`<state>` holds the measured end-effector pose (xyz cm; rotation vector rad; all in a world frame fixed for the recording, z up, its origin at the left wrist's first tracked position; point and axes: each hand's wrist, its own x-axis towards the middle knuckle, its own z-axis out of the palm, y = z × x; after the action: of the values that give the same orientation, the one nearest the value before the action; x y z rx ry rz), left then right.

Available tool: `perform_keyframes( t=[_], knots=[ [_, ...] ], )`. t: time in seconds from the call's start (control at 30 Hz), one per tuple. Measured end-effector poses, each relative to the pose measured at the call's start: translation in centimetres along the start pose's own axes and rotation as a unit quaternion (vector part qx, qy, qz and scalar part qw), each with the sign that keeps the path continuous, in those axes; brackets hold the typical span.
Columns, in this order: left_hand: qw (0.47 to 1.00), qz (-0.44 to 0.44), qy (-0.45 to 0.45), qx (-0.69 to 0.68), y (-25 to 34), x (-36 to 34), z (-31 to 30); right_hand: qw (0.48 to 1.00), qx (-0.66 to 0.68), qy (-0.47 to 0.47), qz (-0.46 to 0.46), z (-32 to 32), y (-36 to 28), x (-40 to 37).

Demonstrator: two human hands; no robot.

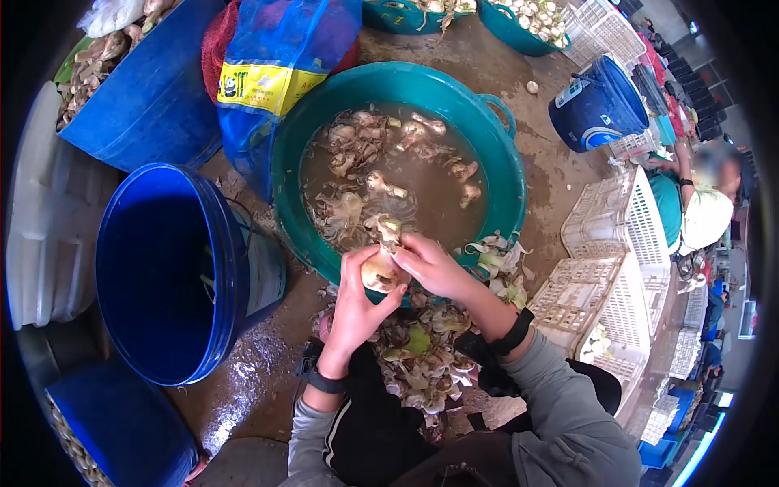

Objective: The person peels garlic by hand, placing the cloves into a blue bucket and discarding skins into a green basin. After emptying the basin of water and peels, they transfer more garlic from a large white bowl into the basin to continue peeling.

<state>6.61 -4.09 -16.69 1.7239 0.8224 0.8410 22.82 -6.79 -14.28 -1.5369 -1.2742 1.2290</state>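
A pale, garlic-like bulb (381,273) with a short cut stem and brown patches on its skin is held between my two hands, over the near rim of a green tub (286,174). My left hand (359,299) is wrapped round its left side, thumb across the bottom. On its upper right, the fingers of my right hand (438,269) press against the skin and stem; their tips are partly hidden. Murky water fills the tub, where several unpeeled bulbs (357,142) with brown skins float. Loose peelings (418,357) lie heaped below my hands, between my legs.
A tall blue bucket (166,268) stands at left, close to the tub. Beyond it are a blue bag (280,49) and a blue barrel (154,89). White crates (588,300) stand at right, with a blue bucket (600,105) farther back. Another person (702,211) sits beyond the crates.
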Motion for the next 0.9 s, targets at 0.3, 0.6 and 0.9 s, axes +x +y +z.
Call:
perform_keyframes(
  t=[0.3, 0.6, 0.9],
  knots=[
    [0.994, -0.017, 0.005, -0.111, -0.8, -0.1, -0.2, 0.998, 0.026, 0.054, 0.019, 1.1, 1.5, -0.4],
    [0.952, -0.084, 0.039, -0.29, -0.4, -0.3, 0.4, 0.969, 0.222, -0.009, 0.105, 1.7, 0.6, -0.2],
    [0.987, -0.033, 0.127, -0.095, -1.2, -0.5, -0.3, 0.988, 0.143, 0.049, 0.028, 2.7, 2.4, -0.2]
  ],
)
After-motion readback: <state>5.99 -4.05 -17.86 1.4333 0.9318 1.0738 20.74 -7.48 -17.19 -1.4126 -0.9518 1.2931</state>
